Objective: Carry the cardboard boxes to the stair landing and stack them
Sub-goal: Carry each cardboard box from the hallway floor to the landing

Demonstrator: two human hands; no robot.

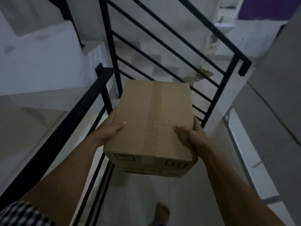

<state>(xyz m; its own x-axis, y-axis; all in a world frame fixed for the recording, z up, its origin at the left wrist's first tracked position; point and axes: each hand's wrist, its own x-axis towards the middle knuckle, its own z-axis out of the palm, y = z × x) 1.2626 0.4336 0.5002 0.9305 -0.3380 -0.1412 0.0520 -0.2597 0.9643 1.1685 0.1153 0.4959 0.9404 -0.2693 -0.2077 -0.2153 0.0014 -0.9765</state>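
A person holds one cardboard box [154, 121] in the air in front of the body, above the pale tiled floor [138, 194] and clear of it. The box is taped shut along its top seam, and its near face carries dark printed marks too blurred to read. The left hand [112, 126] grips the box's left side, thumb lying flat on the top face; its fingers go down the side out of sight. The right hand [192, 134] grips the near right corner, thumb on top and fingers [197, 122] curled round the right edge. A black metal railing [112, 51] stands just beyond and to the left of the box, with white stairs [156, 59] behind its bars. A bare foot [162, 212] rests on the floor below the box.
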